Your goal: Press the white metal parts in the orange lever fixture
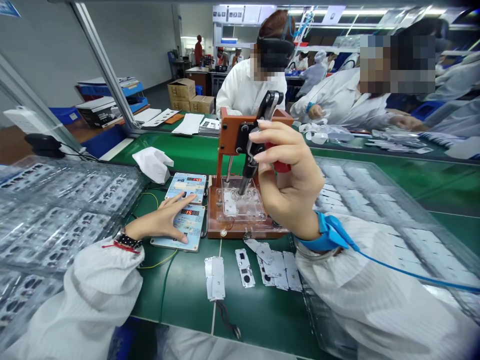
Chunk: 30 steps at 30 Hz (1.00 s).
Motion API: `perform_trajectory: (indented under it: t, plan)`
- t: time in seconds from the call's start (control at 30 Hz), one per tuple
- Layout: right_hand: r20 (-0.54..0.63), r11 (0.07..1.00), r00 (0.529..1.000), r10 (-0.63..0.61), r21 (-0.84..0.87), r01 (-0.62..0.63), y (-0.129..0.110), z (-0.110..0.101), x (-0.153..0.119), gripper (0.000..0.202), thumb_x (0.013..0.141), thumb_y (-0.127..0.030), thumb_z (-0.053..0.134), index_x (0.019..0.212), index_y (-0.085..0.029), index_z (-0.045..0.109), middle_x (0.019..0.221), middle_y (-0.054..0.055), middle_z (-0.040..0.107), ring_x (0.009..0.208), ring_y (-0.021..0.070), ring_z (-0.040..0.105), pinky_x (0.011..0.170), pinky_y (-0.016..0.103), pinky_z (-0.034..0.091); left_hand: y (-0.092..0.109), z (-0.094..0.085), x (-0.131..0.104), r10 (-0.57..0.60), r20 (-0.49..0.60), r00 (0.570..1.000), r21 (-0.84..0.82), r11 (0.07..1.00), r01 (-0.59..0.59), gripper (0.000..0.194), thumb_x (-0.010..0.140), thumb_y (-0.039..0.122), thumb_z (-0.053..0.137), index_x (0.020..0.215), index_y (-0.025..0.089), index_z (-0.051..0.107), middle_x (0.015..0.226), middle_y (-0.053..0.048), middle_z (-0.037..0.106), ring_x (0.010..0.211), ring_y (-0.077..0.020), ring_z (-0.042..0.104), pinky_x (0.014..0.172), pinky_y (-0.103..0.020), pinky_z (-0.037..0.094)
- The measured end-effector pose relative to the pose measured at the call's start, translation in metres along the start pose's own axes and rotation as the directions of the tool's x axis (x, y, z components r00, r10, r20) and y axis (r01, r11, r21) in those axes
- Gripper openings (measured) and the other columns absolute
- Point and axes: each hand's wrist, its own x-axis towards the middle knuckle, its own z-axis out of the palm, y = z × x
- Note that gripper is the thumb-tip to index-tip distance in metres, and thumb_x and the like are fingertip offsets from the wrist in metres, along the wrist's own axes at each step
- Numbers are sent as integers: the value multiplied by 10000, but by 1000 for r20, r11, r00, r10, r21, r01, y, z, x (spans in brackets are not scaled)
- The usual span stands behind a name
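My left hand lies with fingers spread over two pale blue meter boxes with red digit displays, a rear one and a front one. Fingers of my right hand curl round the red handle of a toggle clamp. The clamp is mounted on an orange test fixture, its rod slanting down to a clear plastic plate. Below the fixture, white circuit boards lie in a left stack, singly and in a right group.
Clear trays of boards flank the work area, left and right. A crumpled white wrapper sits behind the meters. A blue cord trails from my right wrist strap. A dark cable lies in front. Two people sit across the bench.
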Motion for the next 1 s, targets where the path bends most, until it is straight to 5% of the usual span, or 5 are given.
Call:
perform_trajectory:
  t: [0.5,0.7,0.8,1.0]
  plan:
    - [-55,999,998,4,52,-2,-1,5,0,222,832,-98,455,943,-282,510,1016,-3,595,1151,251,541,1001,558,435,-13,15,2,42,-142,989,87,996,-30,1080,705,610,687,1495,298,20,1563,-99,95,1420,-352,16,1112,-515,97]
    - [-69,997,997,22,72,-17,-3,7,0,249,798,-82,459,941,-277,518,1020,10,592,1149,269,535,1002,594,411,-6,21,-2,94,-212,973,184,981,-55,960,733,592,674,1484,321,141,1556,-79,156,1423,-334,43,1114,-520,52]
    - [-61,997,997,38,68,-34,-5,6,0,259,781,-75,468,936,-276,519,1028,13,592,1159,276,525,1005,610,399,-9,29,-6,97,-310,946,87,993,-74,939,751,641,616,1486,302,141,1542,-100,205,1419,-329,98,1118,-501,82]
    - [-47,996,998,50,71,-47,-5,5,-2,287,756,-54,477,936,-273,522,1045,17,596,1172,281,513,1006,615,392,-18,42,-12,-81,-511,856,-191,981,-22,786,823,669,477,1452,250,263,1489,-125,317,1376,-311,257,1111,-461,186]
